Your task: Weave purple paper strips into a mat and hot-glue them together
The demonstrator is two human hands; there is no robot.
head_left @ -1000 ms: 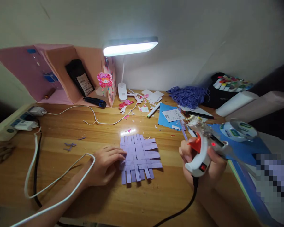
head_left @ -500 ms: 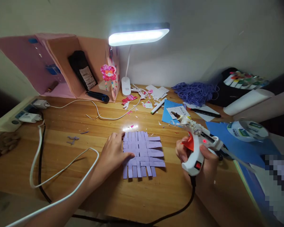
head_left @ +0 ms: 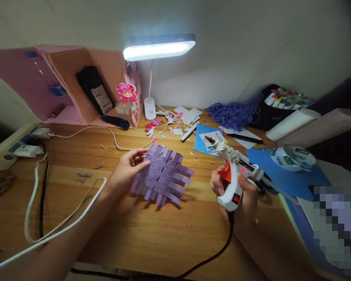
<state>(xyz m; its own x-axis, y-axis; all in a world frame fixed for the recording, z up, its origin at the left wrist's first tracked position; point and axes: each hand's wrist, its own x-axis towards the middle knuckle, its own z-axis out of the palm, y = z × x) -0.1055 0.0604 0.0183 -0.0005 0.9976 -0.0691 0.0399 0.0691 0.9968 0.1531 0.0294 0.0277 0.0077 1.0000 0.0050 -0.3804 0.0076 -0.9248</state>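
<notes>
A mat of woven purple paper strips (head_left: 162,171) is tilted up off the wooden table, its left corner pinched between the thumb and fingers of my left hand (head_left: 133,166). Loose strip ends stick out along its right and lower edges. My right hand (head_left: 242,195) grips the handle of a white glue gun (head_left: 234,191) with an orange trigger and a lit red light. The gun's nozzle points up and left, over a blue sheet with a white paper (head_left: 210,139), to the right of the mat.
Paper scraps (head_left: 178,131), a marker (head_left: 190,132) and purple yarn (head_left: 232,115) lie at the back under a lit lamp (head_left: 160,48). A power strip (head_left: 6,156) with white cables is at left. Clear tape rolls (head_left: 292,158) rest on blue paper at right.
My left hand has lifted the woven mat from the table and turned it so that it tilts. My right hand still holds the glue gun. The whole view has shifted slightly.
</notes>
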